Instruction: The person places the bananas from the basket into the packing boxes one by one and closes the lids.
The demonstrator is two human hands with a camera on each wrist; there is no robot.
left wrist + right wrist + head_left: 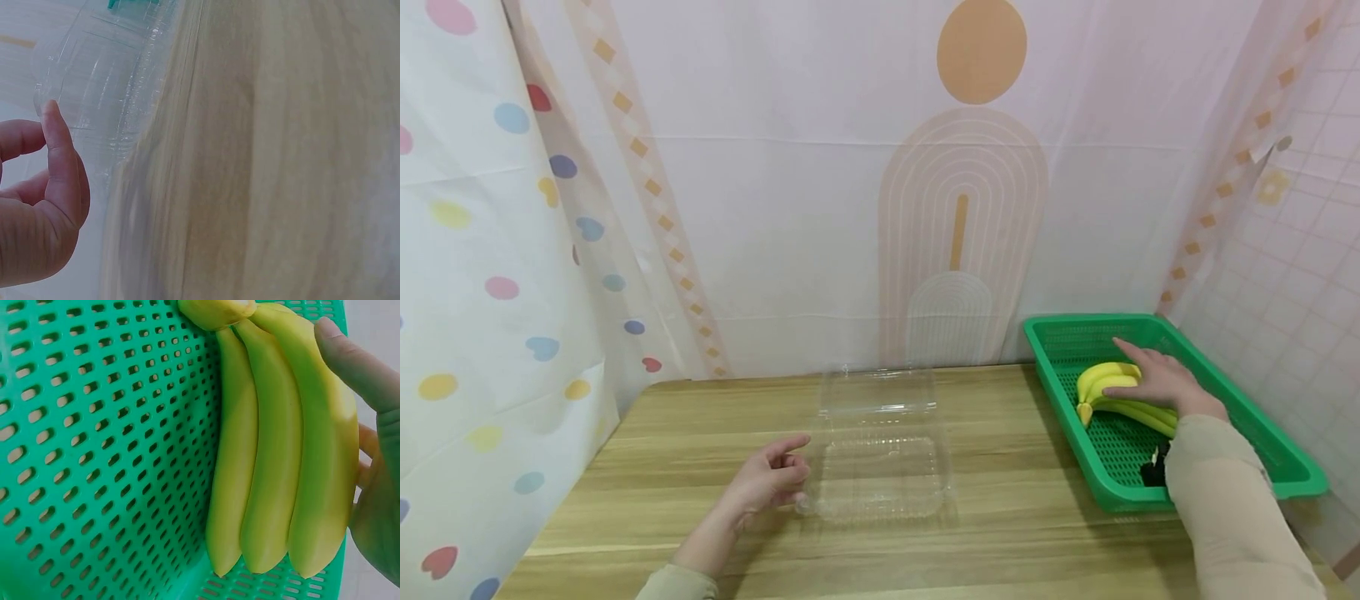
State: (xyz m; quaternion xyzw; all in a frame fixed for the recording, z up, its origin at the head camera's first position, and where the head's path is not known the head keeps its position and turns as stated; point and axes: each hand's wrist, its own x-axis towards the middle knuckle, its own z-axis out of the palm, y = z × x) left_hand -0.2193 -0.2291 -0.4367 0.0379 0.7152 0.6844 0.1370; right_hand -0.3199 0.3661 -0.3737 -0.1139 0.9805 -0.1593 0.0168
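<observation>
A bunch of yellow bananas [1108,385] lies in a green plastic basket [1075,450] on the right side of the table. My right hand [1165,385] is over the bunch with thumb and fingers spread apart. In the right wrist view the thumb [350,359] overlaps the outermost banana [325,469], and the other fingers are partly hidden behind it. A clear plastic clamshell box [880,475] stands on the table with its lid [877,392] raised at the back. Beside its left edge is my left hand [769,475], fingers loosely bent, fingertips right by the box wall.
A small black item [1152,468] sits in the basket near its front, partly covered by the right sleeve [1221,492]. The wood-grain table [1000,542] ends at a patterned curtain [790,250] behind, with a dotted curtain [482,333] on the left.
</observation>
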